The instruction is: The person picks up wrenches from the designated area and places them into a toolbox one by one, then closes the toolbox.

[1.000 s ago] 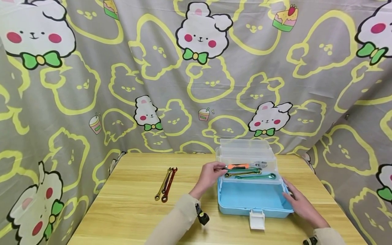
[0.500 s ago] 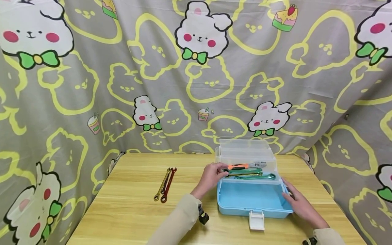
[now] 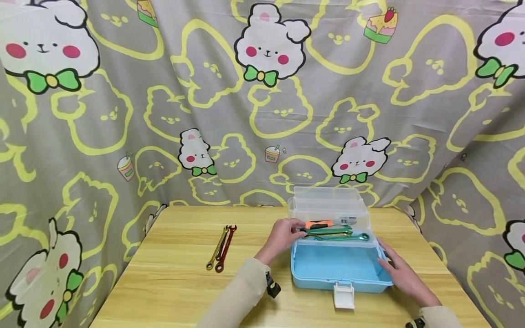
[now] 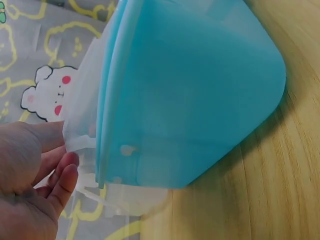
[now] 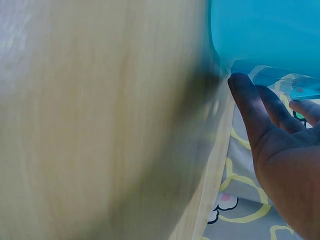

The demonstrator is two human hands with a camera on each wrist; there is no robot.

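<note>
Fingers of the left hand point(image 3: 282, 235) pinch the clear tray's point(image 3: 328, 214) left end | right hand point(image 3: 399, 272) lies flat, fingers straight, on the blue toolbox point(image 3: 338, 269) side | box sits on the wooden table point(image 3: 176, 273) | tray looks light, slippery, bendy; wrenches point(image 3: 336, 233) may slide, so grip both ends.

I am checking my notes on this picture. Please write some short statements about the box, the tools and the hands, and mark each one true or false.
1. The blue box is open. True.
2. Two wrenches lie on the table, left of the box. True.
3. The left hand rests flat on the table. False: it is at the clear tray.
4. The right hand holds a wrench. False: it lies against the box's right side.
</note>
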